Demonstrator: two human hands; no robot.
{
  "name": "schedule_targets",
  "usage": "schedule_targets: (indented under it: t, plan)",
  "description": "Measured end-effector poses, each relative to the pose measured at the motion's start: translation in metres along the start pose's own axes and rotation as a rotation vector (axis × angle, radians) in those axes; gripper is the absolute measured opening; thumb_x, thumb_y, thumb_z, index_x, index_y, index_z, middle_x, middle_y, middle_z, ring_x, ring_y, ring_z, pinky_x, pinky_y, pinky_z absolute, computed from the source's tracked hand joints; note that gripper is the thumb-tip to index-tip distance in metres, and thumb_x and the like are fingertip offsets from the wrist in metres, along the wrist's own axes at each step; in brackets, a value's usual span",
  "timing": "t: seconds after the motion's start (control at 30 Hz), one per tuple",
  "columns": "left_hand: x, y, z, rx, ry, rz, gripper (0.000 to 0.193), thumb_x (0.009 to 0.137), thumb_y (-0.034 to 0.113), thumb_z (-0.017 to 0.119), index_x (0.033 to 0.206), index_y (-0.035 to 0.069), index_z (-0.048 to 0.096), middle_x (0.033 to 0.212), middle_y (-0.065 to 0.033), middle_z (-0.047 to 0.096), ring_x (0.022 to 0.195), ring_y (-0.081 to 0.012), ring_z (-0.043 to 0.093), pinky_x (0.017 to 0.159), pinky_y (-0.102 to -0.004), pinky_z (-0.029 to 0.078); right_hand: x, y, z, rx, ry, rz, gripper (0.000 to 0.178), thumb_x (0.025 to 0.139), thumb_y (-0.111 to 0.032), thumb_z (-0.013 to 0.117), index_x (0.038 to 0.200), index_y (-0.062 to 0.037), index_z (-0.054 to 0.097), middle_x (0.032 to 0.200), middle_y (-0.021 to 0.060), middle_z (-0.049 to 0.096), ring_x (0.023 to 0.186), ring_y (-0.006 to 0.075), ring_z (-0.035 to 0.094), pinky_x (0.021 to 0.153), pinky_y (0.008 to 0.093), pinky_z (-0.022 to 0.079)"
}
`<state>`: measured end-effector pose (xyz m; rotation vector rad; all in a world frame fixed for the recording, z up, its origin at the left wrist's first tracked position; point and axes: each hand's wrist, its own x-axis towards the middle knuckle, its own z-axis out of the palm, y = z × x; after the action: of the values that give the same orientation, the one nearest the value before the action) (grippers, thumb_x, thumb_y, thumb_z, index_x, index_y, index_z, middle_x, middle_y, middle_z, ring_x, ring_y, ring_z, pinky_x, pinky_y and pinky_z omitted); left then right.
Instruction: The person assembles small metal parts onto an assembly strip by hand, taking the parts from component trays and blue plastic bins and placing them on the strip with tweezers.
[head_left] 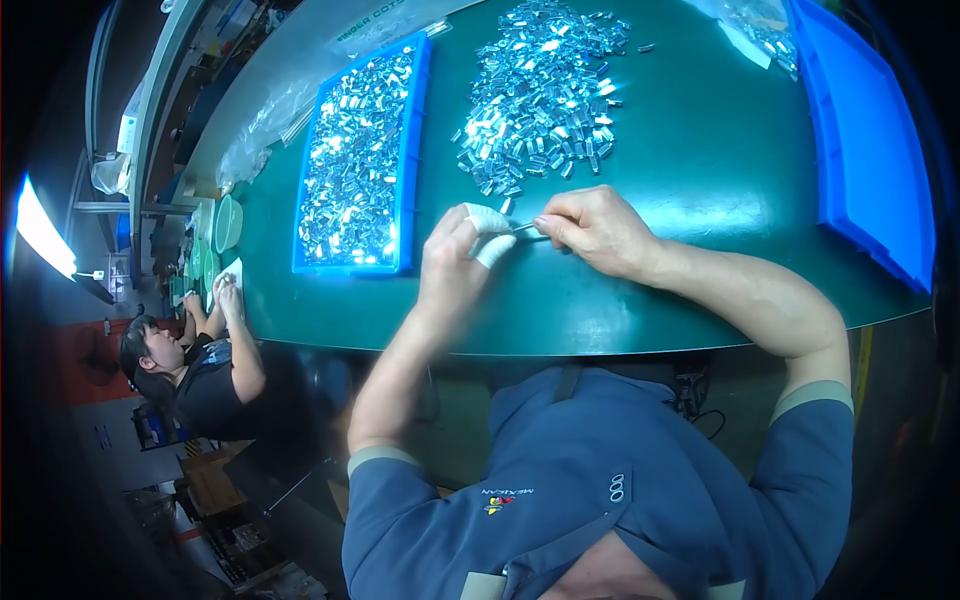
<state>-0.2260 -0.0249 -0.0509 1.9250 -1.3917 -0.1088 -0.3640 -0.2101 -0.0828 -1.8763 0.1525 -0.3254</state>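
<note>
My left hand [452, 250] has white finger cots on the thumb and index finger, which pinch together near the table's front edge. Between them and my right hand [602, 232] runs a thin metal rod [525, 226]. The right fingers are bare and closed on the rod's other end. Whatever small part sits at the left fingertips is too small to make out. Just beyond them lies a small shiny metal piece [507, 205]. Farther back spreads a loose pile of small silvery metal pieces [540, 95].
Left of my hands stands a blue tray [408, 170] full of similar metal pieces. Another blue tray [875, 140] is at the right edge of the green table [700, 190]. Plastic bags [255, 135] lie at the far left. A co-worker [215, 360] sits at the left, hands raised.
</note>
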Motion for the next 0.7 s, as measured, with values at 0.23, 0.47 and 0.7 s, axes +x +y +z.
schedule_targets:
  t: [0.23,0.47,0.7]
  plan:
    - [0.007,0.008,0.008,0.1,-0.002,0.153,0.022,0.079,0.005,0.083,0.095,0.003,0.068,0.093,-0.0101,0.069,0.088,-0.0282,0.066,0.075,-0.0375,0.054,-0.002,-0.002,0.001,-0.009,-0.071,0.082,0.043,0.103,-0.037,0.058,0.078,-0.0046,0.071,0.059,0.0074,0.065,0.054,0.0189,0.063,0.056,0.0358,0.049]
    - [0.03,-0.021,-0.031,0.277,0.081,0.213,0.018,0.08,0.005,0.082,0.093,0.006,0.07,0.091,-0.0098,0.069,0.088,-0.0297,0.067,0.08,-0.0385,0.053,0.0,0.002,-0.007,0.148,0.071,0.118,0.042,0.106,-0.035,0.057,0.081,-0.0036,0.07,0.063,0.0023,0.065,0.054,0.0096,0.058,0.052,0.0292,0.046]
    - [0.062,-0.108,-0.135,0.733,0.357,-0.244,0.017,0.086,0.016,0.08,0.096,0.005,0.072,0.099,-0.0133,0.071,0.091,-0.0329,0.068,0.088,-0.0416,0.052,0.002,0.0,-0.004,0.174,0.083,0.105,0.042,0.105,-0.036,0.057,0.081,-0.0036,0.07,0.062,0.0035,0.065,0.055,0.0101,0.058,0.052,0.0301,0.047]
